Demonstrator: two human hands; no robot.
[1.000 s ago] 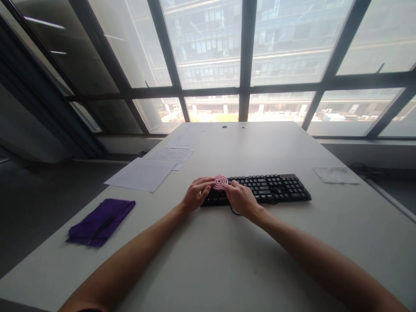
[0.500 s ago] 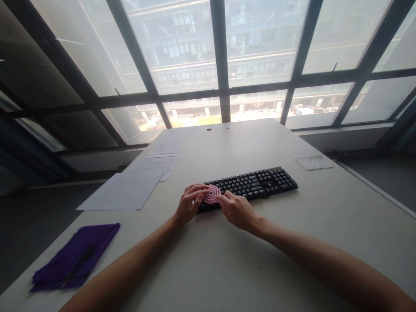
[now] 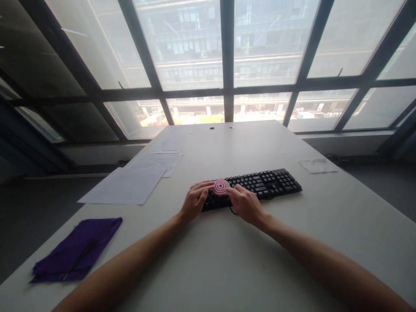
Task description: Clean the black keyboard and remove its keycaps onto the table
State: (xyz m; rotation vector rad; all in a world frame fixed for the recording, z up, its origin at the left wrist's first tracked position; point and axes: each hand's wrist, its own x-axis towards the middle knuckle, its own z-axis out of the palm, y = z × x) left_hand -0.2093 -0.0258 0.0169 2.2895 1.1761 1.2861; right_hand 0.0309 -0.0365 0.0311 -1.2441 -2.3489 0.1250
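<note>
A round pink disc with raised rings (image 3: 221, 186) rests on the left end of a black keyboard (image 3: 263, 184) lying across the middle of a white table (image 3: 227, 260). My left hand (image 3: 194, 201) curls its fingers against the disc's left edge. My right hand (image 3: 246, 202) pinches the disc's right edge with fingertips. Both hands hold the disc between them, over the keys.
Sheets of white paper (image 3: 130, 184) lie to the left, more at the back (image 3: 170, 145). A purple cloth with a dark pen-like thing on it (image 3: 76, 251) sits near the table's left front edge. A white tissue (image 3: 316, 165) lies at the right. Large windows stand behind.
The view has shifted slightly; my hands stay on the pink disc at the keyboard's left end, with the disc sitting a little further over the keys.
</note>
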